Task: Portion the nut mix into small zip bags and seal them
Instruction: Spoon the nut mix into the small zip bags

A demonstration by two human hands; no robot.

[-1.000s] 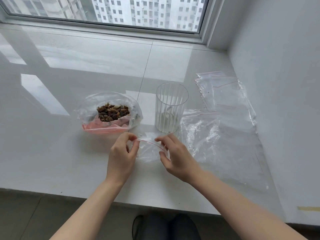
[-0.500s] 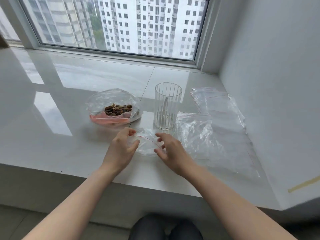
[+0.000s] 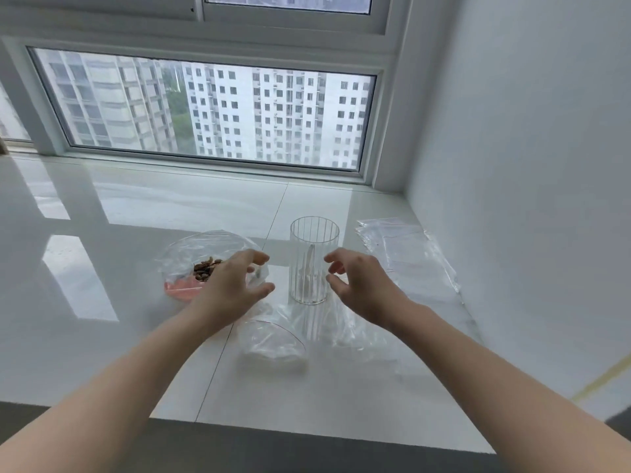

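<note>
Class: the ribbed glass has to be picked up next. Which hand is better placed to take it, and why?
Either could, but I'd pick the right hand: open, empty, its fingertips nearest the glass. The left hand hovers nearer the bag of nuts.

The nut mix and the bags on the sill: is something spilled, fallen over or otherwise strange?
Nothing stands out. The nut mix sits inside its open bag, the ribbed glass stands upright, and the small zip bag lies open and empty. No nuts are seen loose on the sill.
</note>
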